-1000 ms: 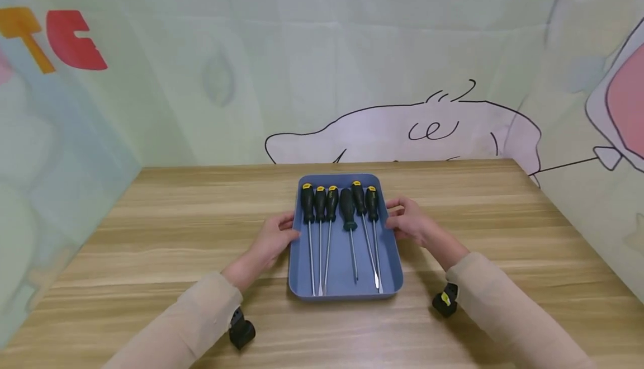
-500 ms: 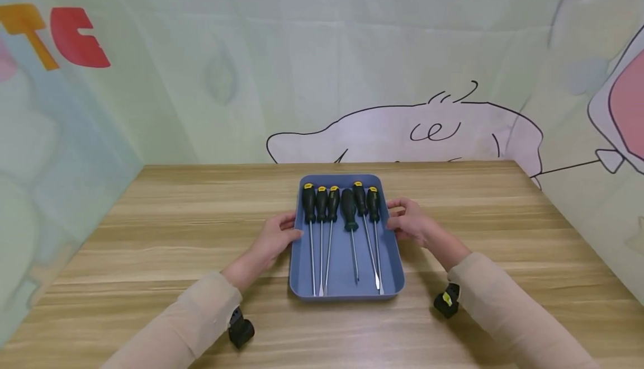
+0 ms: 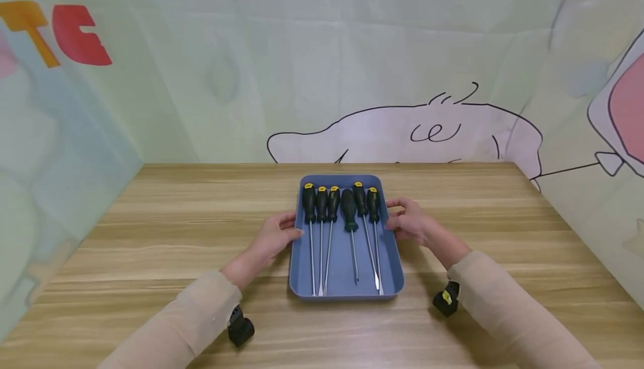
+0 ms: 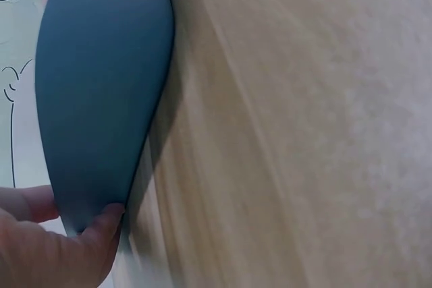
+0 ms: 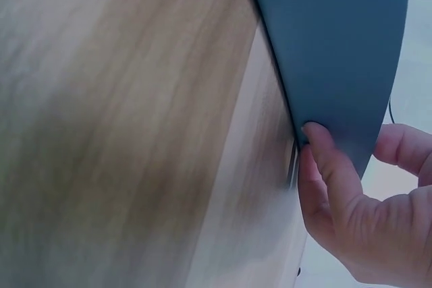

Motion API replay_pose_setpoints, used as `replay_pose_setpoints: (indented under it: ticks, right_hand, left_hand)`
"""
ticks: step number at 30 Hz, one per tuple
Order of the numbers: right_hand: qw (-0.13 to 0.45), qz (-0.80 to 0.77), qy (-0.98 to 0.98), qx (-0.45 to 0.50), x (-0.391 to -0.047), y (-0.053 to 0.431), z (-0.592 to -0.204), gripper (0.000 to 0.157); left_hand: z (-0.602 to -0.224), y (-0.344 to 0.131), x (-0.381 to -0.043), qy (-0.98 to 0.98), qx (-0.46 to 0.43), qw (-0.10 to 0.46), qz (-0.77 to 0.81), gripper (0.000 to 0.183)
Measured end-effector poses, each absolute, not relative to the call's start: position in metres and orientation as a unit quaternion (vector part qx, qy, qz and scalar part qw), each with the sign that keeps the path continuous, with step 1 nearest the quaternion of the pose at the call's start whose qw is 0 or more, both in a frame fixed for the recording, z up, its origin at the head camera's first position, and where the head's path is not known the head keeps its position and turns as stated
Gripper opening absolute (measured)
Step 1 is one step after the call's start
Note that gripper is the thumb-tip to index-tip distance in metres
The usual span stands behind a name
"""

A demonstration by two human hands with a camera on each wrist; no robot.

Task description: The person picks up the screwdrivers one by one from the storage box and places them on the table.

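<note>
A blue rectangular tray sits on the wooden table in the head view. Several screwdrivers lie in it, handles toward the far end, most with black handles and yellow ends. One screwdriver among them has a plain dark green handle. My left hand holds the tray's left side, its thumb at the rim. On the opposite side my right hand grips the tray's wall. Both wrist views show the tray's outer wall between thumb and fingers; fingertips touch near its lower edge.
The wooden table reaches back to a printed cloth backdrop with cartoon drawings. Black wrist cameras hang under both sleeves, the left camera and the right camera, close above the tabletop.
Tray, screwdrivers and hands keep the same places relative to each other. Only a slight shift of the head view is visible.
</note>
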State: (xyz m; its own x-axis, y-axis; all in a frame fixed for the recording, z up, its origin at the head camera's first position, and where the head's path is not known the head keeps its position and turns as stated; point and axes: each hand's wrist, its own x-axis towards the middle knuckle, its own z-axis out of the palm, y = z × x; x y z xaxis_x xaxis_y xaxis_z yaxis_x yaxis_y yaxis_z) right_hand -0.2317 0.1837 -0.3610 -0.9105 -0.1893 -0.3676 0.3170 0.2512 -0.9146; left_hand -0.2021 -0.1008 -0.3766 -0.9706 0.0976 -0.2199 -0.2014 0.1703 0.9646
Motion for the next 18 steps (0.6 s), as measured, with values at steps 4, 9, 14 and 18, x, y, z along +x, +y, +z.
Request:
replay_pose_setpoints:
  ticks: [4,9,14,18]
  right_hand:
    - [0.212,-0.612,0.761,0.041,-0.232,0.185,-0.361,0.062]
    - [0.221,-0.618,0.753,0.036,-0.232,0.188,-0.358,0.062]
    - [0.223,-0.606,0.762,0.036,-0.235,0.192,-0.350,0.061]
    - [0.223,-0.604,0.764,0.031,-0.237,0.193,-0.342,0.060]
  left_hand:
    - [-0.376,-0.101,-0.201,0.753,-0.032,0.116,0.647,0.049]
    - [-0.378,-0.100,-0.202,0.752,-0.033,0.117,0.648,0.049]
    - [-0.378,-0.100,-0.202,0.752,-0.032,0.113,0.649,0.049]
    - [-0.377,-0.100,-0.201,0.749,-0.032,0.112,0.652,0.049]
